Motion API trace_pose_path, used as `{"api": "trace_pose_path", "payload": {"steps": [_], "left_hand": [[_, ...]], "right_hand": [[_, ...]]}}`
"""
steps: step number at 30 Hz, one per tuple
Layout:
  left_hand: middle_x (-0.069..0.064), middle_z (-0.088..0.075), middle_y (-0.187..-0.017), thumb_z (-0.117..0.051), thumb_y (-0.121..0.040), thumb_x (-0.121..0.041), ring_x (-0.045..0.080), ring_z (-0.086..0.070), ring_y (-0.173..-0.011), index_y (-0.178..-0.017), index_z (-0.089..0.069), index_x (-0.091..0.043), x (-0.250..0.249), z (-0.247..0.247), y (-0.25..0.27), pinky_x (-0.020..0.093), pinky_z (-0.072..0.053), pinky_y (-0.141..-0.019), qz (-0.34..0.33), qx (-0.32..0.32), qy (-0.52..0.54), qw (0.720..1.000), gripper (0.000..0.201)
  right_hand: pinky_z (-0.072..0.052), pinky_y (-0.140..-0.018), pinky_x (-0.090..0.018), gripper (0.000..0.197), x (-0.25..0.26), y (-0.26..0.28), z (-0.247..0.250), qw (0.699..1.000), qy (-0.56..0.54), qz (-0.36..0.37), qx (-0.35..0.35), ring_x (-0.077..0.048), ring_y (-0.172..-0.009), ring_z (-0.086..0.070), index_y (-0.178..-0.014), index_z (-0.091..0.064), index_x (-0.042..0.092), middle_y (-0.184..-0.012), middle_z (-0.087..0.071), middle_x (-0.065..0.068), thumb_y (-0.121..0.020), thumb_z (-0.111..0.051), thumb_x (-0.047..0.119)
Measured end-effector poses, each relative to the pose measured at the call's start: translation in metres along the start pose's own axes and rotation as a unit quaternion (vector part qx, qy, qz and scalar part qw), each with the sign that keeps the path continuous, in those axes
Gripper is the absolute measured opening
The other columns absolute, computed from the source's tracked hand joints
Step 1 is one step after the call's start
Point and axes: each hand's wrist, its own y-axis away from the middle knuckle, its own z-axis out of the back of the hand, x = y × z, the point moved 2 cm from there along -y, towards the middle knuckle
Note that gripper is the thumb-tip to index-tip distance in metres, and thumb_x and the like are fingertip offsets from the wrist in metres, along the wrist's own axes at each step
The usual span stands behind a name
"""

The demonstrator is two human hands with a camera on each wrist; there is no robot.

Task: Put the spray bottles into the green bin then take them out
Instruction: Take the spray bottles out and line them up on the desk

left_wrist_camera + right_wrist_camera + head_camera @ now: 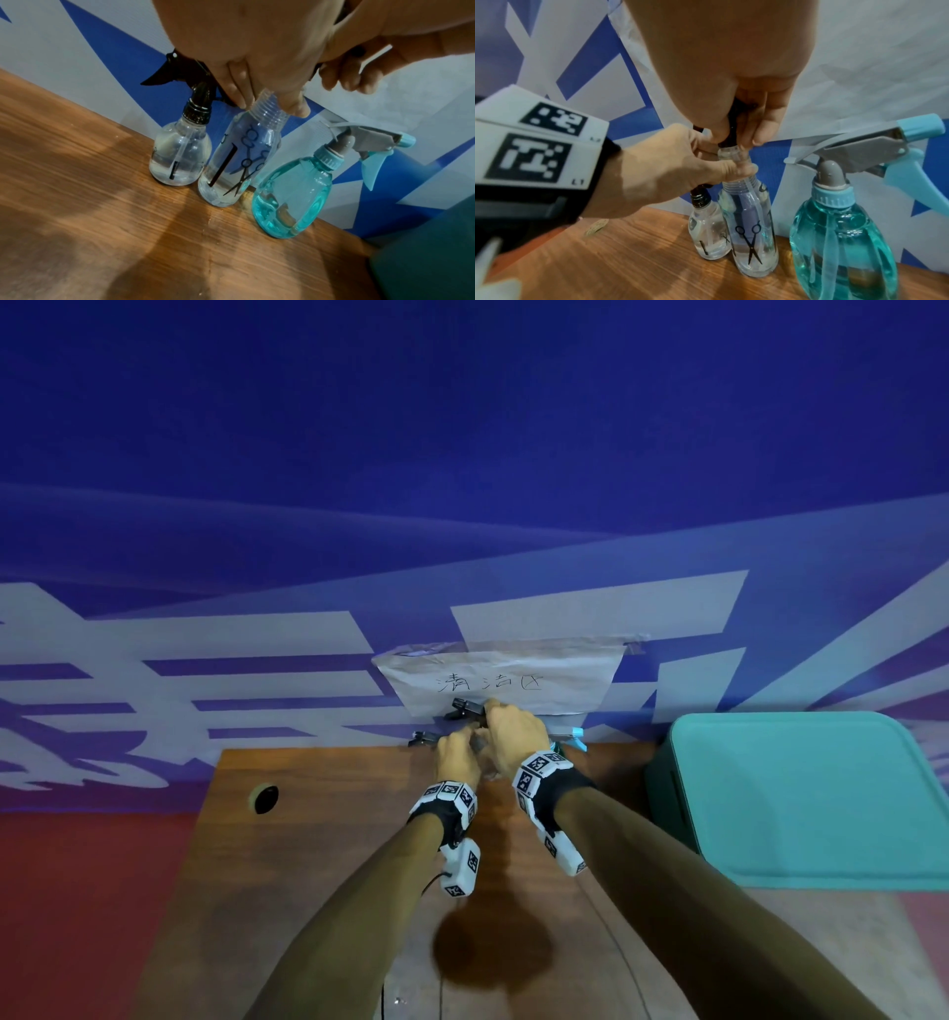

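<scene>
Three spray bottles stand in a row at the back edge of the wooden table [318, 865], against the wall. The middle clear bottle [239, 162] [752, 243] has scissors printed on it and a bare threaded neck. My left hand [270, 105] [457, 755] pinches that neck. My right hand [734, 138] [513, 731] grips its black sprayer head [464, 708] just above the neck, with the dip tube still inside the bottle. A smaller clear bottle [180, 158] with a black sprayer stands to the left. A teal bottle [293, 194] [841, 243] stands to the right. The green bin [801, 793] sits at the right with its lid on.
A blue and white banner wall runs directly behind the bottles, with a taped paper sign [503, 677] above them. A round cable hole [264, 798] is in the table's left part. Thin cables trail along the near table edge.
</scene>
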Motion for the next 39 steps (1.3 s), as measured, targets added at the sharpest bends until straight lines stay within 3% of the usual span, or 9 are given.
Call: {"api": "trace_pose_path", "payload": {"steps": [12, 15, 17, 19, 22, 26, 29, 32, 39], "left_hand": [[0.007, -0.072, -0.100, -0.061, -0.084, -0.004, 0.030, -0.068, -0.092, -0.111, -0.065, -0.021, -0.005, -0.009, 0.004, 0.040, -0.058, -0.079, 0.004, 0.015, 0.010, 1.000, 0.033], [0.007, -0.069, -0.108, -0.066, -0.085, -0.007, 0.027, -0.065, -0.098, -0.117, -0.063, -0.016, 0.004, -0.010, 0.008, 0.037, -0.056, -0.086, -0.009, 0.031, 0.005, 0.999, 0.033], [0.004, -0.066, -0.113, -0.074, -0.082, -0.013, 0.024, -0.065, -0.104, -0.123, -0.061, -0.022, 0.020, -0.013, 0.005, 0.037, -0.055, -0.093, -0.013, 0.026, 0.018, 0.999, 0.044], [0.001, -0.066, -0.116, -0.074, -0.082, -0.011, 0.019, -0.065, -0.105, -0.126, -0.062, -0.022, 0.028, -0.005, 0.011, 0.032, -0.054, -0.096, -0.006, 0.010, 0.042, 0.999, 0.047], [0.002, -0.072, -0.107, -0.069, -0.087, -0.002, 0.009, -0.066, -0.093, -0.118, -0.068, -0.010, 0.030, 0.022, 0.030, 0.016, -0.052, -0.088, -0.022, -0.009, 0.063, 0.998, 0.031], [-0.009, -0.072, -0.088, -0.070, -0.087, -0.009, 0.009, -0.067, -0.085, -0.101, -0.072, -0.021, 0.058, 0.032, 0.044, 0.031, -0.057, -0.088, -0.019, -0.023, 0.026, 0.999, 0.019], [-0.013, -0.070, -0.078, -0.067, -0.087, -0.011, 0.010, -0.067, -0.079, -0.095, -0.073, -0.019, 0.073, 0.041, 0.054, 0.028, -0.054, -0.089, -0.012, -0.035, 0.002, 0.999, 0.013], [-0.012, -0.069, -0.073, -0.067, -0.086, -0.011, 0.012, -0.068, -0.077, -0.090, -0.072, -0.018, 0.083, 0.046, 0.063, 0.031, -0.056, -0.085, -0.004, -0.044, 0.002, 0.999, 0.010], [0.002, -0.072, -0.092, -0.074, -0.083, -0.023, 0.023, -0.067, -0.097, -0.103, -0.069, -0.015, 0.098, 0.033, 0.058, 0.036, -0.054, -0.090, 0.044, 0.004, -0.013, 0.999, 0.022]], "right_hand": [[-0.053, -0.077, -0.039, 0.031, -0.015, 0.009, 0.008, 0.999, -0.019, 0.018, 0.031, -0.032, -0.093, -0.065, -0.109, -0.050, 0.015, -0.101, -0.067, -0.009, -0.087, -0.071, 0.022], [-0.055, -0.080, -0.040, 0.028, -0.017, 0.011, 0.009, 0.998, -0.019, 0.031, 0.044, -0.030, -0.094, -0.064, -0.112, -0.051, 0.017, -0.102, -0.065, -0.008, -0.090, -0.068, 0.025], [-0.055, -0.079, -0.042, 0.024, -0.017, 0.011, 0.011, 0.998, -0.011, 0.033, 0.051, -0.030, -0.093, -0.065, -0.114, -0.052, 0.016, -0.102, -0.065, -0.008, -0.095, -0.063, 0.026], [-0.054, -0.078, -0.041, 0.024, -0.019, 0.012, 0.014, 0.998, -0.005, 0.025, 0.055, -0.031, -0.094, -0.065, -0.117, -0.052, 0.014, -0.105, -0.065, -0.010, -0.098, -0.058, 0.026], [-0.052, -0.077, -0.040, 0.026, -0.022, 0.017, 0.020, 0.999, -0.004, 0.010, 0.043, -0.036, -0.097, -0.065, -0.117, -0.054, 0.013, -0.106, -0.066, -0.013, -0.097, -0.056, 0.029], [-0.054, -0.076, -0.042, 0.029, -0.026, 0.032, 0.022, 1.000, -0.003, -0.005, 0.002, -0.036, -0.097, -0.065, -0.120, -0.049, 0.017, -0.107, -0.067, -0.013, -0.095, -0.057, 0.031], [-0.047, -0.066, -0.039, 0.034, -0.023, 0.046, 0.023, 0.999, 0.002, 0.017, -0.051, -0.033, -0.093, -0.064, -0.124, -0.040, 0.017, -0.106, -0.064, -0.009, -0.097, -0.055, 0.032], [-0.046, -0.063, -0.039, 0.026, -0.016, 0.060, 0.024, 0.993, 0.018, 0.050, -0.101, -0.033, -0.086, -0.063, -0.113, -0.039, 0.016, -0.100, -0.063, -0.008, -0.099, -0.051, 0.035], [-0.052, -0.071, -0.044, 0.022, 0.007, 0.074, -0.013, 0.987, 0.068, 0.146, -0.020, -0.030, -0.097, -0.060, -0.116, -0.043, 0.016, -0.107, -0.055, -0.005, -0.097, -0.046, 0.028]]}}
